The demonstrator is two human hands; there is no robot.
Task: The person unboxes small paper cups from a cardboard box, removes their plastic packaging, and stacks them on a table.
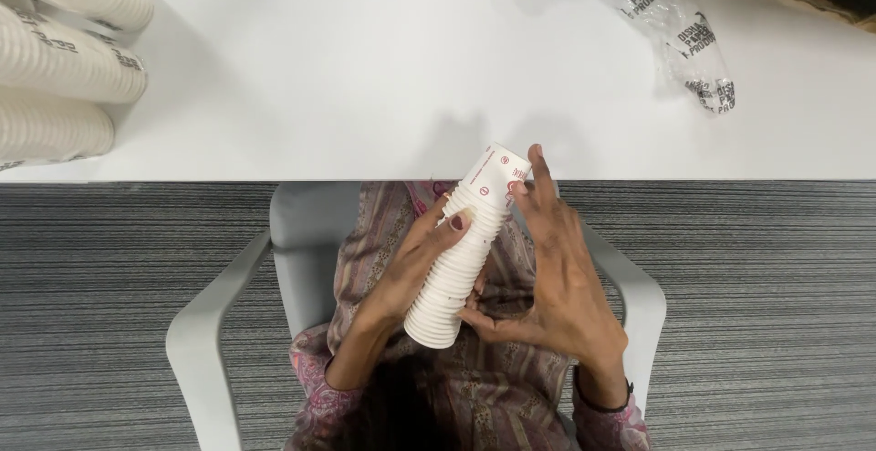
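Two hands, your left (415,264) and right (557,282), each grip closed on the cup stack (461,250) at 6 o'clock below the counter (365,68); loosening could spill cups.

bright even overhead light, soft shadows on table (319,68), sharp.

Cup stack (465,250): white paper cups, nested, tilted, top cup at the table (365,68) edge. Left hand (411,269) grips its side; right hand (557,278) cradles the other side, fingertips at the top cup. Sleeved cup stacks (64,59) lie far left. Clear plastic wrap (675,31) lies upper right. Grey chair (237,305), carpet (776,323) below.
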